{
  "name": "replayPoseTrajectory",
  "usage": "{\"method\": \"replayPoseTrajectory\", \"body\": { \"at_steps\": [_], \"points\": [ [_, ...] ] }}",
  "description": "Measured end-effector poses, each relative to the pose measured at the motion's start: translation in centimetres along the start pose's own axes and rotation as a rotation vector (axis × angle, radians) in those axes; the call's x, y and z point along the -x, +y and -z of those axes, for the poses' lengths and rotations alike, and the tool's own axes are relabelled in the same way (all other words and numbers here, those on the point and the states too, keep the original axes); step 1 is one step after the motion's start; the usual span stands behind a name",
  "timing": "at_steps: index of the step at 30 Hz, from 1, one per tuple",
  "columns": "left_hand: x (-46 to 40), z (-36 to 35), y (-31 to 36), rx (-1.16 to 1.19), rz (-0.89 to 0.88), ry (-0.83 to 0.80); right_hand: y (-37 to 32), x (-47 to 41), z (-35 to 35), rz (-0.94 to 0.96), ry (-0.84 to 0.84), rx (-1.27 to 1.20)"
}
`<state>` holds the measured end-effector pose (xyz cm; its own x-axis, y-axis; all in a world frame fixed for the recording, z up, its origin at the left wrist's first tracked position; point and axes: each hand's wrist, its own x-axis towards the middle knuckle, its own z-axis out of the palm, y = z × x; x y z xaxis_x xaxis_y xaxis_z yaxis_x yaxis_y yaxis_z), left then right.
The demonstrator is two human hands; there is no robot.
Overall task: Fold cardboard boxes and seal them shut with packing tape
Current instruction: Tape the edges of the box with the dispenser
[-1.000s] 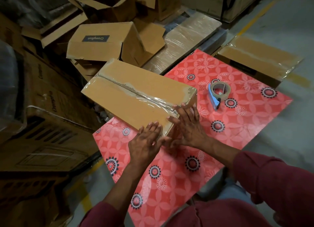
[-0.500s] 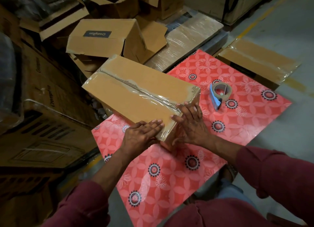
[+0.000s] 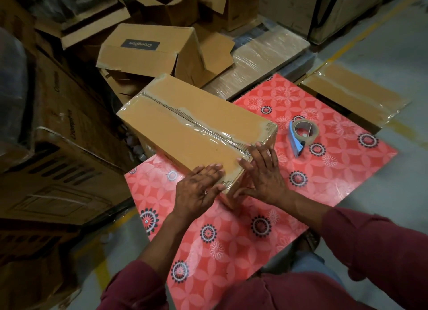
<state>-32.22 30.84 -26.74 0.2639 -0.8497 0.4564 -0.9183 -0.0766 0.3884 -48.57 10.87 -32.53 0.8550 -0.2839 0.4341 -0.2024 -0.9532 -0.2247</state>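
Observation:
A long brown cardboard box [image 3: 185, 124] lies on a red flowered mat [image 3: 243, 228], its top seam covered with clear tape. My left hand [image 3: 196, 189] lies flat on the box's near left corner, fingers straight. At the near end of the box my right hand [image 3: 261, 173] presses flat, fingertips reaching the top edge by the tape. A tape roll in a blue dispenser [image 3: 302, 133] sits on the mat, to the right of the box.
A taped box [image 3: 352, 94] lies off the mat's far right corner. Open and loose cardboard boxes [image 3: 148, 50] pile up behind, with a wrapped flat pack [image 3: 264, 59]. Large dark cartons [image 3: 58, 147] stand at the left. Grey floor with yellow lines surrounds the mat.
My left hand slid from the box's near end up onto its top corner. My right hand stayed pressed on the near end.

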Motion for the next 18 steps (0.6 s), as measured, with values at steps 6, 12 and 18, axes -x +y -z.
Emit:
{"method": "replayPoseTrajectory", "body": {
  "at_steps": [6, 12, 18],
  "points": [
    [-0.9, -0.1, 4.3, 0.349, 0.668, 0.537, -0.4, -0.2, 4.6, -0.07, 0.057, -0.101],
    [-5.0, 0.7, 3.8, 0.45, 1.181, 0.728, 5.9, -11.4, 9.1, -0.212, -0.094, -0.156],
    [-9.8, -0.1, 2.1, 0.625, 1.351, 0.675, 11.2, -22.8, 9.3, -0.54, -0.533, -0.581]
  ]
}}
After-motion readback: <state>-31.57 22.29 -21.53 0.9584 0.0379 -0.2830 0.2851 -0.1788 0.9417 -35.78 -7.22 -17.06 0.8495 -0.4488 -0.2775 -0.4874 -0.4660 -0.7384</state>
